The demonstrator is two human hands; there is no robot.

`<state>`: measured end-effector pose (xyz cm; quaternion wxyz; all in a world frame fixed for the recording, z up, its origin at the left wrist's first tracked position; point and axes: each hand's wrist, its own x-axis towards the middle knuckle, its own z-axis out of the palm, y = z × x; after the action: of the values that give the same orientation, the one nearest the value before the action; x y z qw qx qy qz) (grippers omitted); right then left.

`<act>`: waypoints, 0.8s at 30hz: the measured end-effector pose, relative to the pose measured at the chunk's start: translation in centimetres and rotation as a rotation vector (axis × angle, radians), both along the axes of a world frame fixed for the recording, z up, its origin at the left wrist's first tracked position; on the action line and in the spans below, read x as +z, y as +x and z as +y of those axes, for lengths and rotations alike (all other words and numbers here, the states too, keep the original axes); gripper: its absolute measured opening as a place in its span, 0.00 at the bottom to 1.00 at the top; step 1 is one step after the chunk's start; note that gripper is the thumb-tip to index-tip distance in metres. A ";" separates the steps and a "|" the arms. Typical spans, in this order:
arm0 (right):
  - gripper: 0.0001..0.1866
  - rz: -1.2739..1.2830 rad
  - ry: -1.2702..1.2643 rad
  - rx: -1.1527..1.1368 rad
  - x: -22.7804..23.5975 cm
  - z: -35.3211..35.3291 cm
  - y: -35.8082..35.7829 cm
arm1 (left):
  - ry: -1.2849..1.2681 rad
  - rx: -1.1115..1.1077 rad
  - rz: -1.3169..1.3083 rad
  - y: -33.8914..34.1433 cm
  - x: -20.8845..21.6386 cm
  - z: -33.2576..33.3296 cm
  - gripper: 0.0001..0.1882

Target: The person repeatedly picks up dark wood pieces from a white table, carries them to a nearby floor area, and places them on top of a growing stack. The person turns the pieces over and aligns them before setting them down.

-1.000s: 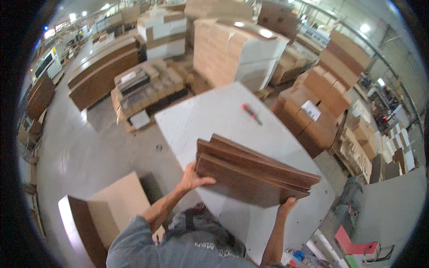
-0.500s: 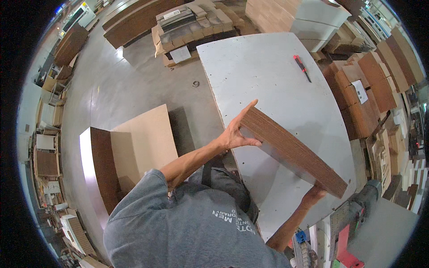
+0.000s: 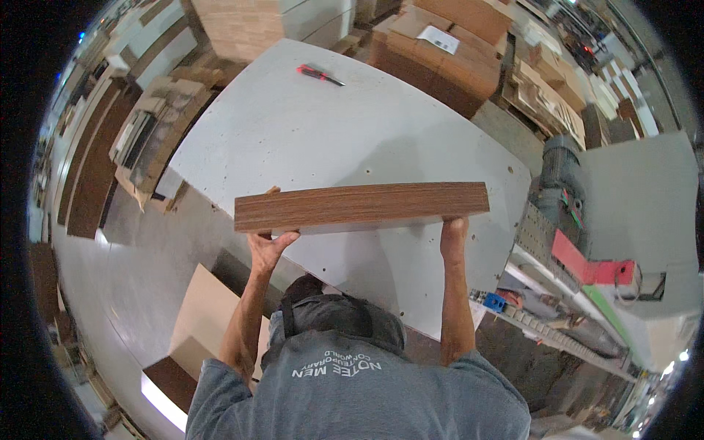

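Note:
A stack of brown wood-grain boards is held level above a white worktable, its long edges facing up. My left hand grips the left end, thumb along the near side and fingertips showing past the far side. At the other end, my right hand is closed on the near lower edge; its fingers are mostly hidden under the stack. A red and black screwdriver lies near the table's far corner, away from both hands.
To the right stands a machine with a grey motor and a red bracket. Brown cartons sit behind the table. Stacked panels on a pallet are at the left. A beige board stands at lower left.
My body has turned to the right, toward the machine. The stack has swung from a diagonal to nearly level across my front, both hands still holding its ends.

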<state>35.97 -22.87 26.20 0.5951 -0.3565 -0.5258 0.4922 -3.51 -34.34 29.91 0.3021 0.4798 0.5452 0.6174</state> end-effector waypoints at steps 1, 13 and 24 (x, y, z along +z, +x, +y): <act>0.50 -0.011 -0.023 -0.007 0.4 -0.2 0.0 | -0.014 0.034 0.077 0.0 0.1 0.0 0.44; 0.49 -0.432 -0.106 -0.234 -7.8 -0.1 1.3 | -0.007 0.091 0.166 -0.9 -4.0 -0.9 0.30; 0.39 0.145 0.087 -0.040 -6.9 2.7 -1.0 | -0.246 0.180 -0.010 0.9 -2.0 -1.0 0.43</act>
<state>34.97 -20.20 19.32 0.6562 -0.3043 -0.4950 0.4815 -2.59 -35.33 27.95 0.3047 0.3852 0.6562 0.5730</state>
